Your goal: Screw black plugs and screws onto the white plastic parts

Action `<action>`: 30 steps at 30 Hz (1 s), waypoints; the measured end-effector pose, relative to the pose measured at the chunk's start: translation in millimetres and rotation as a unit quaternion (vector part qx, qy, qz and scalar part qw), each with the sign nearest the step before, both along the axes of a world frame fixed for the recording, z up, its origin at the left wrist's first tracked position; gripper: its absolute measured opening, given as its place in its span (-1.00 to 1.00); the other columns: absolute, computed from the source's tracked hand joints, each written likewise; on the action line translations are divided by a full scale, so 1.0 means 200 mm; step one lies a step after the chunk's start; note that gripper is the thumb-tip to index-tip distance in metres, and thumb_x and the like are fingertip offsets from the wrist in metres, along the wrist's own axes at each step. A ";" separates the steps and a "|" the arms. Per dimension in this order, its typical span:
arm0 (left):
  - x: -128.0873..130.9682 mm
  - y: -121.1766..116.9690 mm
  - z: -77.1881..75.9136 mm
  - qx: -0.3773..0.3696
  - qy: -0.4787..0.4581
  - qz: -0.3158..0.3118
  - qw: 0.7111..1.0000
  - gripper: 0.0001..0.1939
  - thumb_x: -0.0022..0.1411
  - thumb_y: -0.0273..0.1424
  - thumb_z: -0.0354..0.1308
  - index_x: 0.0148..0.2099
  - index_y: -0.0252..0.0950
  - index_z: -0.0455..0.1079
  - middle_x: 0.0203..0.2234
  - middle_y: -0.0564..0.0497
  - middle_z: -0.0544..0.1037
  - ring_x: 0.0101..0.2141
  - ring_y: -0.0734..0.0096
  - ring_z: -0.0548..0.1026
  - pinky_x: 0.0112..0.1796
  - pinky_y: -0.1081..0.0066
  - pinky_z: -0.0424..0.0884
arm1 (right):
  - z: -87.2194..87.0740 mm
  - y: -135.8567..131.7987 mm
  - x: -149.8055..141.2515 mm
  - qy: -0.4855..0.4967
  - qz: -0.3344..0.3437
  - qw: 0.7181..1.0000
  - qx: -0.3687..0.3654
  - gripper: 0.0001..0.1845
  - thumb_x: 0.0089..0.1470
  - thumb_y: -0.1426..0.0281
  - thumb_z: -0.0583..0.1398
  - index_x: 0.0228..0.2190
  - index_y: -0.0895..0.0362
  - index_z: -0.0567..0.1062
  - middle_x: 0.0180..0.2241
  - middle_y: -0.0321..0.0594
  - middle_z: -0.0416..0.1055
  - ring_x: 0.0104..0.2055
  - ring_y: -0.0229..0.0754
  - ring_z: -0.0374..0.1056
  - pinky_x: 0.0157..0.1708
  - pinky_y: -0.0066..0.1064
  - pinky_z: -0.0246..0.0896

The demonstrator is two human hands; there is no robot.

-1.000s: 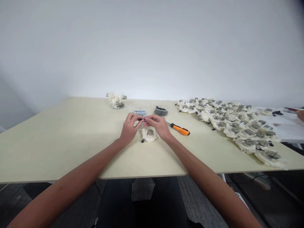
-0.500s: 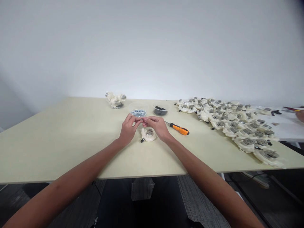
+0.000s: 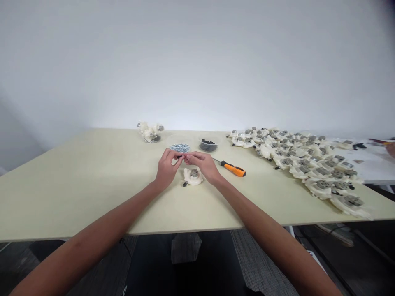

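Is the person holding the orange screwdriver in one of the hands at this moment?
No, the orange-handled screwdriver lies on the table to the right of the right hand.

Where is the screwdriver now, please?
In the head view, the orange-handled screwdriver lies on the table, right of the person's right hand, near the bowl of black parts.

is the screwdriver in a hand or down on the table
Down on the table: the orange-handled screwdriver lies flat on the pale table, off to the side of the right hand, not touching it.
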State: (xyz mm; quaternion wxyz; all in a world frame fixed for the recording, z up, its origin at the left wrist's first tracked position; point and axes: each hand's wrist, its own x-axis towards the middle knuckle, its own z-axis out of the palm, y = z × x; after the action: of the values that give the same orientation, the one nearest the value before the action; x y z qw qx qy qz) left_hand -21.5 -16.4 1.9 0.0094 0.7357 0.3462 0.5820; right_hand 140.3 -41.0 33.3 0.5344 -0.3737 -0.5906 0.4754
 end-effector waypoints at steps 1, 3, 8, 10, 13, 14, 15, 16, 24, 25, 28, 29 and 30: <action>0.00 0.00 0.00 0.000 0.000 0.001 1.000 -0.93 0.23 -0.39 0.15 -0.24 -0.26 0.42 -0.39 0.03 0.42 -0.37 0.46 0.42 -0.30 0.40 0.40 | 0.00 0.00 0.00 0.001 -0.002 1.000 -0.001 -0.70 -0.06 0.20 0.30 -0.30 0.11 0.63 -0.31 -0.21 0.55 -0.24 -0.19 0.43 -0.08 -0.24 0.33; 0.00 0.00 0.00 0.001 -0.001 0.003 1.000 -0.93 0.23 -0.39 0.15 -0.24 -0.26 0.42 -0.38 0.03 0.43 -0.37 0.46 0.42 -0.29 0.40 0.40 | 0.00 0.00 0.00 0.004 -0.006 1.000 -0.006 -0.70 -0.07 0.21 0.31 -0.30 0.11 0.63 -0.31 -0.21 0.55 -0.23 -0.18 0.43 -0.08 -0.24 0.33; 0.00 0.00 0.01 -0.006 -0.007 -0.001 1.000 -0.93 0.23 -0.38 0.15 -0.24 -0.25 0.43 -0.39 0.04 0.43 -0.39 0.47 0.43 -0.30 0.41 0.42 | -0.01 0.01 -0.01 -0.002 -0.002 1.000 0.000 -0.71 -0.05 0.21 0.30 -0.30 0.11 0.62 -0.31 -0.22 0.54 -0.23 -0.20 0.42 -0.08 -0.26 0.33; 0.00 0.00 0.01 -0.010 -0.009 -0.003 1.000 -0.92 0.23 -0.38 0.15 -0.24 -0.25 0.43 -0.38 0.03 0.44 -0.38 0.47 0.43 -0.29 0.41 0.42 | -0.01 0.01 0.00 -0.005 0.003 1.000 0.002 -0.70 -0.04 0.20 0.29 -0.29 0.10 0.62 -0.30 -0.22 0.54 -0.22 -0.20 0.43 -0.07 -0.26 0.32; -0.01 0.00 0.01 -0.016 -0.009 -0.009 1.000 -0.90 0.24 -0.37 0.14 -0.21 -0.24 0.45 -0.34 0.02 0.46 -0.37 0.47 0.45 -0.26 0.40 0.43 | -0.01 0.01 0.01 -0.005 0.008 1.000 0.000 -0.68 -0.02 0.17 0.28 -0.29 0.12 0.62 -0.30 -0.20 0.54 -0.20 -0.18 0.43 -0.06 -0.24 0.31; -0.01 0.00 0.01 -0.017 -0.010 -0.010 1.000 -0.89 0.24 -0.37 0.14 -0.19 -0.23 0.45 -0.33 0.02 0.47 -0.36 0.47 0.46 -0.25 0.40 0.43 | -0.01 0.01 0.01 -0.006 0.008 1.000 0.000 -0.68 -0.02 0.17 0.28 -0.29 0.12 0.62 -0.30 -0.19 0.54 -0.19 -0.17 0.43 -0.05 -0.24 0.31; -0.01 0.00 0.00 -0.017 -0.010 -0.012 1.000 -0.88 0.25 -0.37 0.13 -0.18 -0.23 0.46 -0.32 0.02 0.48 -0.36 0.48 0.46 -0.24 0.40 0.43 | -0.02 0.01 0.01 -0.007 0.008 1.000 0.001 -0.68 -0.02 0.17 0.27 -0.29 0.12 0.62 -0.30 -0.19 0.54 -0.19 -0.17 0.42 -0.05 -0.24 0.31; -0.01 0.00 0.00 -0.017 -0.008 -0.012 1.000 -0.87 0.25 -0.37 0.13 -0.17 -0.22 0.46 -0.32 0.02 0.49 -0.35 0.48 0.47 -0.24 0.40 0.43 | -0.02 0.01 0.01 -0.009 0.008 1.000 0.002 -0.68 -0.02 0.18 0.27 -0.28 0.12 0.62 -0.31 -0.20 0.54 -0.19 -0.17 0.42 -0.06 -0.24 0.31; -0.04 0.04 -0.01 -0.022 0.012 -0.005 1.000 -0.87 0.24 -0.34 0.14 -0.22 -0.25 0.46 -0.35 0.02 0.48 -0.40 0.47 0.46 -0.28 0.40 0.42 | -0.01 0.04 0.07 -0.116 -0.042 0.991 0.049 -0.68 0.04 0.18 0.22 -0.23 0.10 0.58 -0.22 -0.16 0.53 -0.16 -0.13 0.42 -0.07 -0.22 0.28; -0.05 0.05 -0.01 -0.029 0.010 -0.002 1.000 -0.86 0.24 -0.32 0.14 -0.22 -0.25 0.46 -0.35 0.01 0.48 -0.40 0.47 0.46 -0.27 0.40 0.42 | 0.00 0.04 0.11 -0.161 -0.075 0.982 0.068 -0.68 0.05 0.18 0.21 -0.21 0.09 0.57 -0.19 -0.15 0.52 -0.15 -0.11 0.42 -0.05 -0.20 0.27; -0.11 0.06 -0.02 -0.090 0.003 0.001 0.996 -0.82 0.23 -0.28 0.13 -0.22 -0.25 0.47 -0.32 0.00 0.49 -0.39 0.46 0.48 -0.24 0.38 0.43 | -0.01 0.00 0.32 -0.347 -0.160 0.915 0.129 -0.60 0.08 0.18 0.19 -0.07 0.10 0.50 -0.06 -0.04 0.44 -0.01 0.02 0.34 0.03 -0.10 0.18; -0.13 0.07 -0.02 -0.120 0.001 -0.002 0.993 -0.81 0.23 -0.27 0.13 -0.22 -0.26 0.47 -0.31 0.00 0.50 -0.38 0.45 0.49 -0.23 0.38 0.43 | -0.03 -0.02 0.41 -0.417 -0.187 0.880 0.132 -0.52 0.07 0.17 0.20 0.00 0.11 0.45 -0.03 0.00 0.41 0.05 0.09 0.28 0.06 -0.05 0.12; -0.14 0.07 -0.02 -0.149 -0.001 -0.008 0.989 -0.81 0.22 -0.26 0.13 -0.22 -0.26 0.47 -0.30 0.00 0.50 -0.36 0.44 0.49 -0.22 0.38 0.44 | -0.05 -0.04 0.49 -0.470 -0.219 0.848 0.111 -0.41 0.07 0.15 0.20 0.09 0.14 0.36 0.00 0.07 0.37 0.08 0.16 0.24 0.05 -0.01 0.12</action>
State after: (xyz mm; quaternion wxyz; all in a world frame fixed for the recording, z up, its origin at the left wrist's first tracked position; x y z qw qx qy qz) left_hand -50.3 -2.2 -1.8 0.1236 0.7283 0.4231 0.5247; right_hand 238.5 -48.6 22.7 0.3212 -0.6102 -0.7228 0.0450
